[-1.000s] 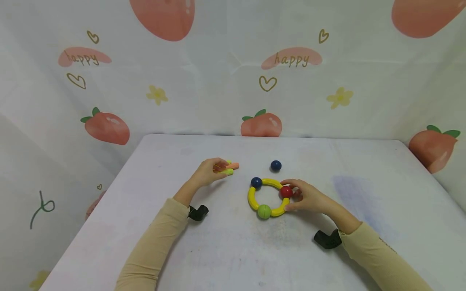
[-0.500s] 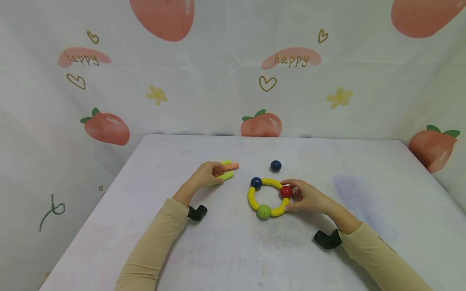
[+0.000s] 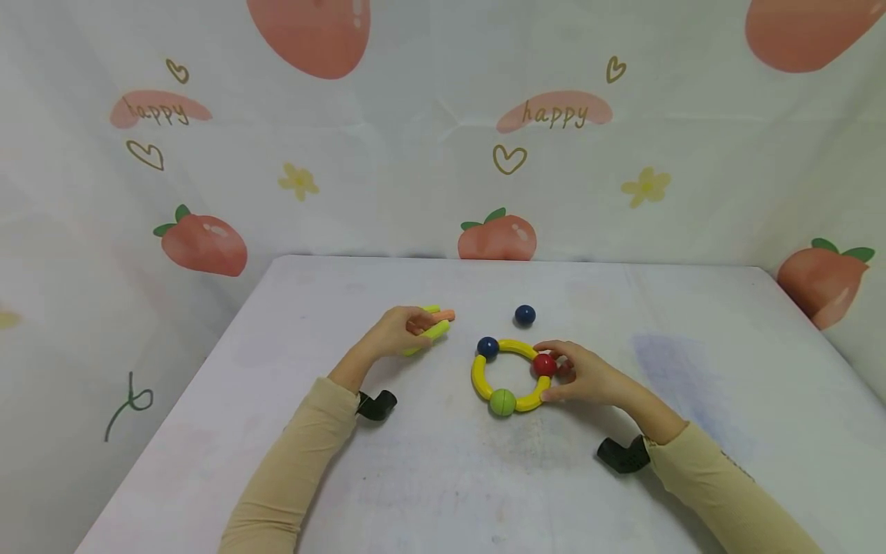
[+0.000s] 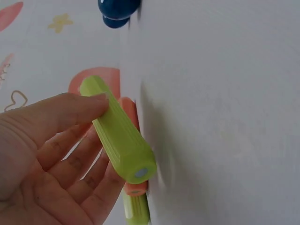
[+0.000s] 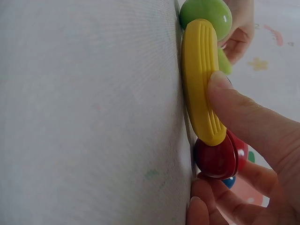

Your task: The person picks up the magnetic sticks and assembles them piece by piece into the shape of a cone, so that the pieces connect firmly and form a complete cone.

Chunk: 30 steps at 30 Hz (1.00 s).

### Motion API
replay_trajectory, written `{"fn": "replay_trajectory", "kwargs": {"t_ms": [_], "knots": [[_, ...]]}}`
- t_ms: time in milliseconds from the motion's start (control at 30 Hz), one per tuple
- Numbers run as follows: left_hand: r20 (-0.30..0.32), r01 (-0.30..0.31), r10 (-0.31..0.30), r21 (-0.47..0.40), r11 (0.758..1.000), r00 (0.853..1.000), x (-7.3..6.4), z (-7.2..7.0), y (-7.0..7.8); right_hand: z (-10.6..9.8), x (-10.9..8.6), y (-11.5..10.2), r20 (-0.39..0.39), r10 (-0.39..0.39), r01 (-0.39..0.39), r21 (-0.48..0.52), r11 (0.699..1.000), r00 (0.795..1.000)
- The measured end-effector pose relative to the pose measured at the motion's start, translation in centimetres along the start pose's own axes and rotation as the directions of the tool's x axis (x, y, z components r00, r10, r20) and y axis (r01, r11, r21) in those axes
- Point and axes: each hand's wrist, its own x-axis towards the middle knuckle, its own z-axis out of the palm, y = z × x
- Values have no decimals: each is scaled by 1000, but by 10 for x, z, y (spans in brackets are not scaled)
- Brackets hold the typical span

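My left hand (image 3: 394, 332) pinches a yellow-green magnetic rod (image 4: 117, 133) between thumb and fingers. In the left wrist view the rod tilts, held off the table, with a pale metal disc at its near end. Just beyond it lie an orange rod (image 3: 444, 315) and a second yellow-green rod (image 4: 136, 209), partly hidden by my hand. My right hand (image 3: 584, 377) grips the right side of a ring of curved yellow rods (image 3: 479, 377) and balls. Its thumb presses a yellow rod (image 5: 199, 79), with fingers around the red ball (image 5: 215, 159). A green ball (image 3: 502, 402) and a blue ball (image 3: 487, 348) join the other rods.
A loose dark blue ball (image 3: 524, 315) sits behind the ring. Both hands work over a white table (image 3: 429, 477), backed by a patterned cloth (image 3: 415, 154). Black wrist cameras (image 3: 377, 405) hang beneath the cuffs, close to the tabletop.
My left hand has shifted slightly toward me and drawn the nearer yellow-green rod away from the others, raising it a little. My right hand and the ring stay put.
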Motion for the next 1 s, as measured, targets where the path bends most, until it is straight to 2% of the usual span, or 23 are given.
{"fn": "replay_trajectory", "kwargs": {"t_ms": [400, 633, 1000], "knots": [[-28, -82, 79, -109, 991, 996, -1, 5, 23, -1, -2, -6, 10, -8, 8, 20, 1000, 1000], [-36, -111, 106, -207, 972, 994, 2, 13, 33, -1, -1, -3, 11, -6, 6, 17, 1000, 1000], [-78, -167, 150, -310, 936, 986, 6, 24, 45, -1, -1, -1, 11, -8, 7, 13, 1000, 1000]]}}
